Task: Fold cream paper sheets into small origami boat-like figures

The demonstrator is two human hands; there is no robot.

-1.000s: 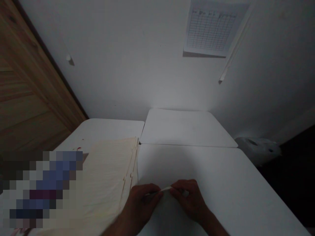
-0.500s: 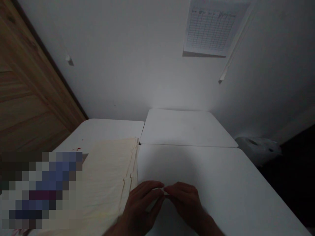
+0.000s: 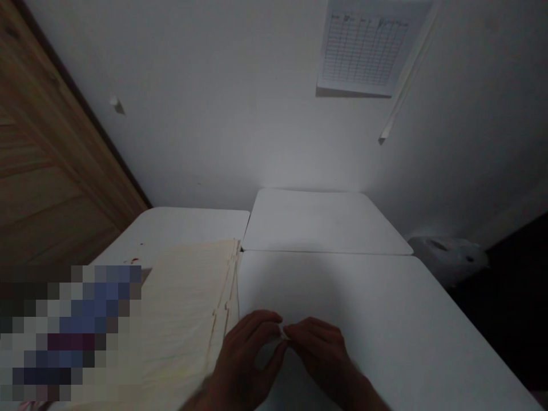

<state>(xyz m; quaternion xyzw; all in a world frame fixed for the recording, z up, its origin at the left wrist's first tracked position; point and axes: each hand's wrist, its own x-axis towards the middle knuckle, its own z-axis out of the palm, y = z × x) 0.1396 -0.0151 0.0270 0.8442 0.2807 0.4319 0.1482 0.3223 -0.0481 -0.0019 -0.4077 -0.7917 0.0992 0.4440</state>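
Pinching a small pale strip [image 3: 283, 333] between them, the left hand [image 3: 244, 365] and right hand [image 3: 321, 354] meet low in the view, their fingers curled in and the fingertips closed on it from either side. The strip is mostly hidden by the fingers, so its exact material can't be told. It sits above the near edge of a white table [image 3: 342, 297], with the hands over the bare top. Just beside the left hand lies a thick stack of cream paper folders [image 3: 184, 325], small tabs showing along its right edge. A pixelated patch [image 3: 68, 331] covers the stack's left side. Two more white tables [image 3: 325, 222] stand beyond, against a pale wall [image 3: 214, 114] bearing a ruled paper chart [image 3: 363, 48], with a wooden door [image 3: 47, 148] to the left.
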